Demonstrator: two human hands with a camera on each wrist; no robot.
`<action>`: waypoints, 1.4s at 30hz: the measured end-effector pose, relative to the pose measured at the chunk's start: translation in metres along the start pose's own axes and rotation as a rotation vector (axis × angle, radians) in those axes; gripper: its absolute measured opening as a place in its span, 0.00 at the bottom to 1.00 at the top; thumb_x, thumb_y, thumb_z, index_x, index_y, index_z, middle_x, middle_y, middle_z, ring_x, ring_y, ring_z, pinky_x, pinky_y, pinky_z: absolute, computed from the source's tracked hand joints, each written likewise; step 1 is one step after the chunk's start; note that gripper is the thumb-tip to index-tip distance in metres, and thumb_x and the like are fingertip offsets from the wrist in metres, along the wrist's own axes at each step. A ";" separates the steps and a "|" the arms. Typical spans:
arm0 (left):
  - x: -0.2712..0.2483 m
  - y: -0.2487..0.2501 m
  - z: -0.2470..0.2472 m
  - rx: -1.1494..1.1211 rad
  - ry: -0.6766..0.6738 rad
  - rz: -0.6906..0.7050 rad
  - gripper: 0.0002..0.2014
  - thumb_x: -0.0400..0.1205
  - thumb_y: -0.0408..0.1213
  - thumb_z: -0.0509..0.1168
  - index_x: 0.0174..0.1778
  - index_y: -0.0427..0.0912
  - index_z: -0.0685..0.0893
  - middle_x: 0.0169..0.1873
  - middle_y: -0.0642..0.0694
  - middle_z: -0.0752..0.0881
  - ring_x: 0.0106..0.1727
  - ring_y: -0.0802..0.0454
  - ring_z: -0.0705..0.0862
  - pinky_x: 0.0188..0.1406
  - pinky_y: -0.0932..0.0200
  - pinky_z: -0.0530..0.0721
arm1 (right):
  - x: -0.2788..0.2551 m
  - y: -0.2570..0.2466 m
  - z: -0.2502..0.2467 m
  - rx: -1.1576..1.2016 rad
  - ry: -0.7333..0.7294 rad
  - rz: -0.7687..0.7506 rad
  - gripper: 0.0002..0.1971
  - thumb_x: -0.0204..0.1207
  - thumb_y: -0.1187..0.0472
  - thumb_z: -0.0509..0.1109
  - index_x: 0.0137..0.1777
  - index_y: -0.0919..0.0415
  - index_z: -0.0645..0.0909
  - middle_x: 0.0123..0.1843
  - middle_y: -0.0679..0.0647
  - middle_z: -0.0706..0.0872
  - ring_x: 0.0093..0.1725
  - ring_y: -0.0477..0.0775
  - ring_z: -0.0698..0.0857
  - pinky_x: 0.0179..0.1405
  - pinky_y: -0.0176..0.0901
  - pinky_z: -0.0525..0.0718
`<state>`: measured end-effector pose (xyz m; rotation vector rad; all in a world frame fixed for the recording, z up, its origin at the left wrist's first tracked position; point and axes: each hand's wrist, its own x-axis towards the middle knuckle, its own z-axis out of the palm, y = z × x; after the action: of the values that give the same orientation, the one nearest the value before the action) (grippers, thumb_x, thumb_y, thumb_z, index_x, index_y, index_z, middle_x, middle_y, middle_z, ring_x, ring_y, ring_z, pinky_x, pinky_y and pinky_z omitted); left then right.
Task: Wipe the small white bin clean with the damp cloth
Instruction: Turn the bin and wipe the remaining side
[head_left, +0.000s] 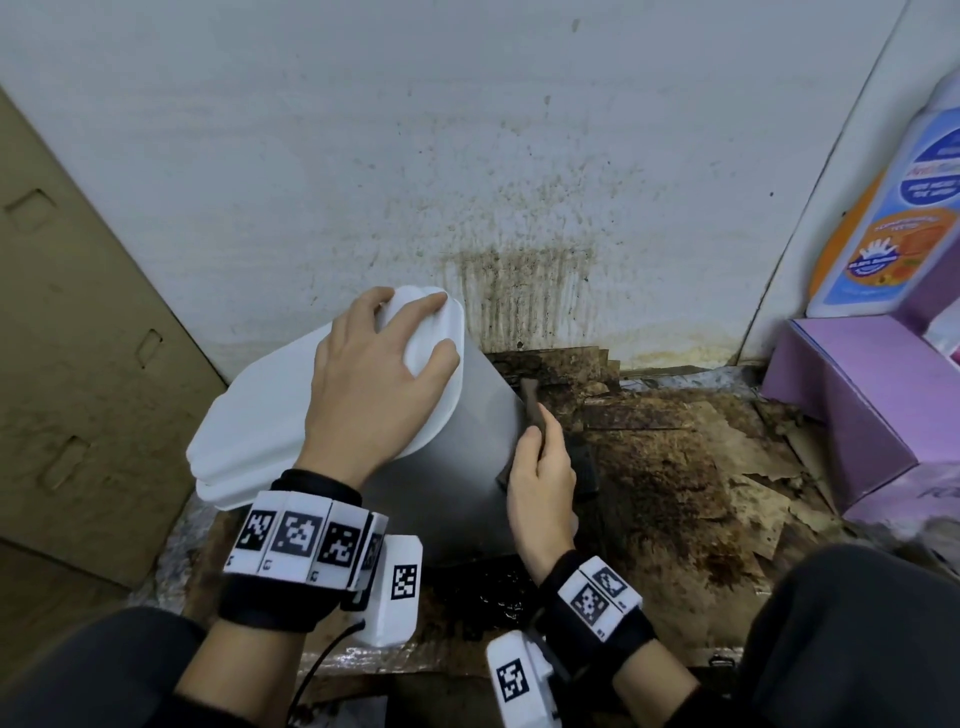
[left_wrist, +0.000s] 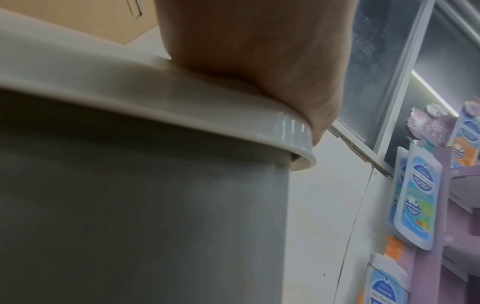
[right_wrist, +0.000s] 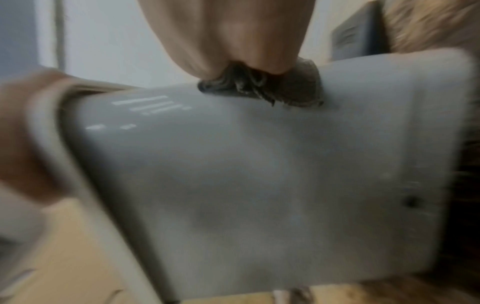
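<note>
**Stained corner, one bin, one cloth**

Grimy flooring (head_left: 665, 467) filled the corner: dark brown, damp-looking patches and torn, peeling sheets of cardboard ran up to a white wall (head_left: 363, 130) streaked with brown drips and speckles just above the floor. One brown cardboard box (head_left: 67, 338) stood at the left. At the right sat one purple box (head_left: 872, 395), and behind it refill pouches (head_left: 893, 218) with blue and orange labels; the head view showed one plainly, the left wrist view several on a purple rack (left_wrist: 451, 185). Their print was too small and blurred to read, apart from what looked like "Anti" at the start of one label.

One small white bin (head_left: 467, 467), with grey-looking sides and a white lid (head_left: 270, 415), stood tilted on the dirty floor between the person's knees, its lid end leaning toward the wall and the cardboard box. The left hand (head_left: 374, 384) lay on top of the lid with fingers spread and curled over its far edge, gripping it. The right hand (head_left: 540, 478) pinched one dark, dirty cloth (right_wrist: 262, 86) and pressed it against the bin's right side; in the right wrist view the fingertips (right_wrist: 262, 51) bunched the cloth onto the plastic. Each wrist wore one black band carrying white blocks printed with square black-and-white markers.
</note>
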<state>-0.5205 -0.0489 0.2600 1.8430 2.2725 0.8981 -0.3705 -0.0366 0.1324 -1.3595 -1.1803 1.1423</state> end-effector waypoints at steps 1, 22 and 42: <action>0.000 0.000 0.000 0.008 0.003 0.008 0.24 0.84 0.57 0.58 0.78 0.70 0.72 0.80 0.52 0.68 0.80 0.47 0.66 0.80 0.45 0.63 | -0.002 -0.014 0.002 0.050 -0.018 -0.029 0.20 0.94 0.55 0.53 0.84 0.47 0.71 0.65 0.40 0.85 0.62 0.29 0.83 0.65 0.30 0.81; -0.007 0.060 0.029 -0.680 -0.067 -0.013 0.21 0.89 0.39 0.54 0.77 0.53 0.78 0.75 0.58 0.78 0.77 0.63 0.72 0.77 0.61 0.69 | 0.025 -0.092 -0.055 -0.081 -0.296 -0.246 0.25 0.93 0.46 0.58 0.89 0.38 0.63 0.83 0.36 0.69 0.80 0.33 0.69 0.82 0.41 0.69; -0.026 -0.039 0.009 -0.060 -0.097 -0.424 0.41 0.75 0.78 0.56 0.84 0.73 0.54 0.78 0.40 0.59 0.77 0.30 0.60 0.73 0.32 0.68 | 0.055 -0.069 -0.131 -0.293 -0.305 -0.155 0.35 0.78 0.34 0.73 0.84 0.30 0.66 0.84 0.34 0.71 0.80 0.45 0.74 0.72 0.49 0.76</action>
<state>-0.5434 -0.0730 0.2260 1.2727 2.4070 0.7758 -0.2420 0.0110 0.2098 -1.3091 -1.6976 1.1225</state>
